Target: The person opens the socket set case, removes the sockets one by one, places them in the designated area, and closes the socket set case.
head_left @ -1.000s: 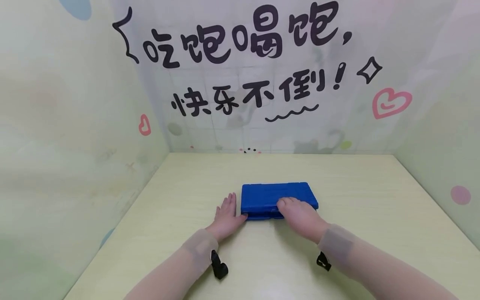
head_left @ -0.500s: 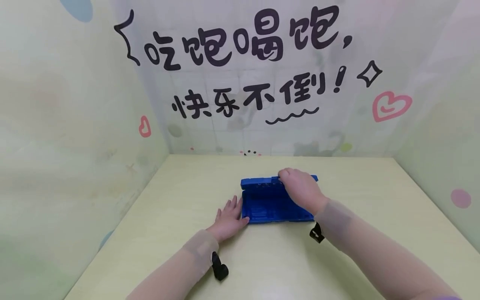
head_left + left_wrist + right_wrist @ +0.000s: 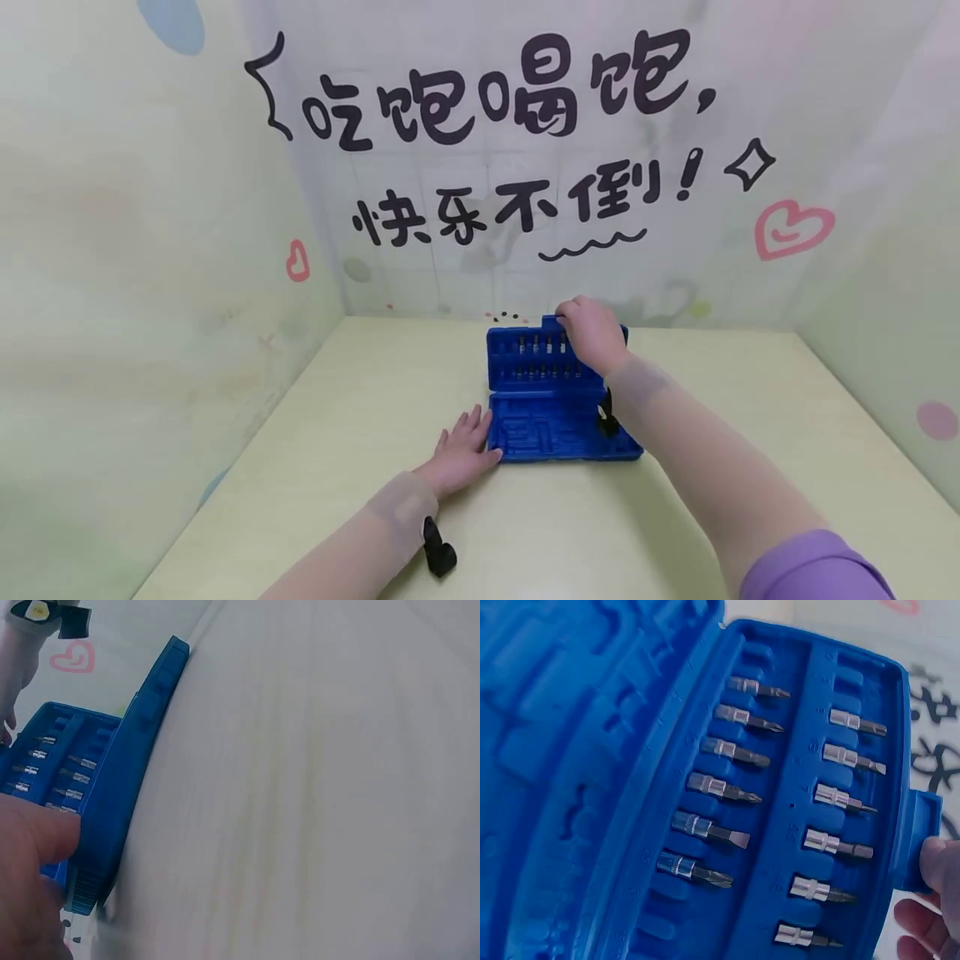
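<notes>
A blue plastic bit case lies opened on the table, its moulded base (image 3: 536, 433) flat and its lid (image 3: 510, 357) raised at the back. Two rows of screwdriver bit sockets (image 3: 724, 787) sit in the lid. My right hand (image 3: 591, 337) holds the lid by its latch tab (image 3: 922, 829), thumb on one side and fingers behind. At the base's left end rests my left hand (image 3: 459, 457), fingers straight, with the thumb at the front left corner. The right forearm hides part of the lid and base.
The pale wooden table (image 3: 360, 400) runs back to a printed wall (image 3: 420, 275) with lettering, close behind the lid. A patterned side wall (image 3: 150, 333) stands on the left, another (image 3: 885, 333) on the right. Black straps (image 3: 438, 550) hang at the wrists.
My right hand has lifted the lid from nearly closed, swinging it up and back, which has brought the bits into view. The left hand has stayed at the case's left end.
</notes>
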Demonstrator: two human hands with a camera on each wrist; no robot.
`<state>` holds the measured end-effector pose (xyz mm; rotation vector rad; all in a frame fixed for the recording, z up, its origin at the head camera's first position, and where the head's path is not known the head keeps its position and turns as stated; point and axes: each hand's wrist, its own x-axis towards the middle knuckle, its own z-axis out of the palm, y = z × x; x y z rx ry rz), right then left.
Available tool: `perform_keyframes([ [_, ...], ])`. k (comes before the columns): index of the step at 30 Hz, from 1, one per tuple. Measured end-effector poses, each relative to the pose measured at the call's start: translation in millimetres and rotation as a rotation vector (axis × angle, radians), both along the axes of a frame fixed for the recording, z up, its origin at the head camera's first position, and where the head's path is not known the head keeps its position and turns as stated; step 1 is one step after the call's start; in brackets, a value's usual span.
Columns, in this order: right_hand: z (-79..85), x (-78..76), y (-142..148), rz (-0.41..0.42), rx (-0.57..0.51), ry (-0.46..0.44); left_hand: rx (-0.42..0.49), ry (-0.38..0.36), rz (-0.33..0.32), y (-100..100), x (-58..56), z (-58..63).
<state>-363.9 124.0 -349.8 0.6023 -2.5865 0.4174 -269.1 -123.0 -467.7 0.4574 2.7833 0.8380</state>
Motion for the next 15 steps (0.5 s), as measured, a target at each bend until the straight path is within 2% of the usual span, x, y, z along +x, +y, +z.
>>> perform_keyframes([
  [7,-16.4,-33.0,8,-0.114,0.025,-0.103,-0.005,0.003,-0.03,-5,8.6,-1.6],
  [15,-46.8,-48.5,21,-0.166,0.104,-0.188,-0.001,0.002,-0.08,-5,20.4,5.0],
])
